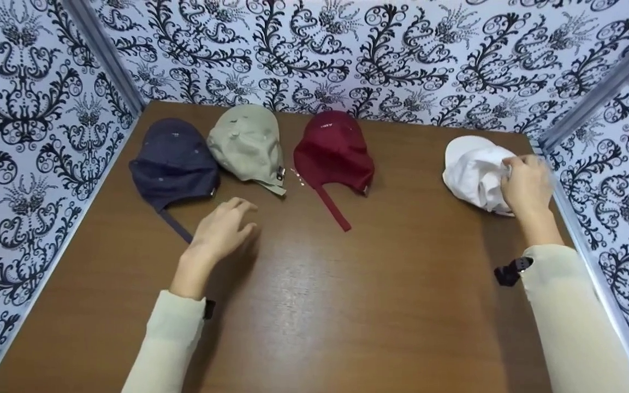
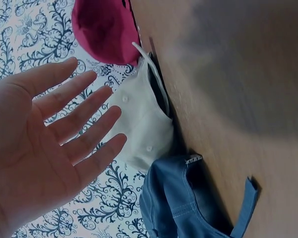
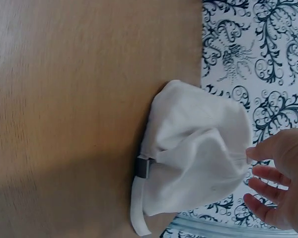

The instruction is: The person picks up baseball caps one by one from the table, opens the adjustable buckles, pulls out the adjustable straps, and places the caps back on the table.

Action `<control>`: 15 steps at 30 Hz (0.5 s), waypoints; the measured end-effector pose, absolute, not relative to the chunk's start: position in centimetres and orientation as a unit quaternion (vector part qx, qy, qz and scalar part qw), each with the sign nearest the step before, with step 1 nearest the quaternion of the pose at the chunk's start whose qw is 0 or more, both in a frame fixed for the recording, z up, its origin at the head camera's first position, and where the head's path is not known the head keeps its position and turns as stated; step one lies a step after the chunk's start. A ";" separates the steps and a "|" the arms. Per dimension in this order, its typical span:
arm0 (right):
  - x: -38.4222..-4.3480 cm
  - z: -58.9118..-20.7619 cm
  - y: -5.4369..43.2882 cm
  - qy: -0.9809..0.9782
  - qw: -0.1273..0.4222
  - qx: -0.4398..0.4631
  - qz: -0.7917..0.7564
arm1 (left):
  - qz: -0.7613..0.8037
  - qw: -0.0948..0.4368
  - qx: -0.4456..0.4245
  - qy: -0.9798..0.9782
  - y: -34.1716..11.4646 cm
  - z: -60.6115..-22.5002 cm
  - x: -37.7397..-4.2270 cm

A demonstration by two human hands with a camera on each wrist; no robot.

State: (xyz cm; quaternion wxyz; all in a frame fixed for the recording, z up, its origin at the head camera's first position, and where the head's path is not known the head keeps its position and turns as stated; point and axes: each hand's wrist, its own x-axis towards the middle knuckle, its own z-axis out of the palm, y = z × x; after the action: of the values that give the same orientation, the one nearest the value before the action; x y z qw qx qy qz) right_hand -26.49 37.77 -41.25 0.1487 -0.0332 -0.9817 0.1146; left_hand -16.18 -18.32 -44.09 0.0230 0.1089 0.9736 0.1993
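Observation:
In the head view my right hand is over the right side of a white cap, which lies on the table at the far right. The right wrist view shows the thumb and fingers spread apart at the crown of the white cap; whether they touch it I cannot tell. My left hand hovers above the table in front of a beige cap, holding nothing. Its fingers are extended in the left wrist view. A dark blue cap and a dark red cap flank the beige one.
The brown wooden table carries the caps along its back edge. A wall with black floral print encloses the back and both sides. The strap of the red cap stretches forward over the wood.

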 end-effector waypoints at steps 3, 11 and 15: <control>-26.2 -42.0 38.0 -0.977 0.176 -0.029 0.116 | 0.202 0.025 0.111 0.973 -17.9 -44.5 -15.7; -26.4 -42.8 38.2 -0.973 0.210 0.000 0.093 | 0.207 0.016 0.115 0.971 -17.4 -44.4 -15.4; -26.4 -42.7 38.2 -0.975 0.207 0.017 0.079 | 0.209 0.021 0.117 0.971 -17.2 -44.2 -15.4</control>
State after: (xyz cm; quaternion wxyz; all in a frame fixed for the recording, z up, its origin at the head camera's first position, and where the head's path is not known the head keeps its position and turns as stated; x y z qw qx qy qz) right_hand -26.40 38.16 -42.71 0.2069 0.0171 -0.9751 0.0785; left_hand -15.37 -17.15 -44.23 0.0209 0.1165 0.9708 0.2086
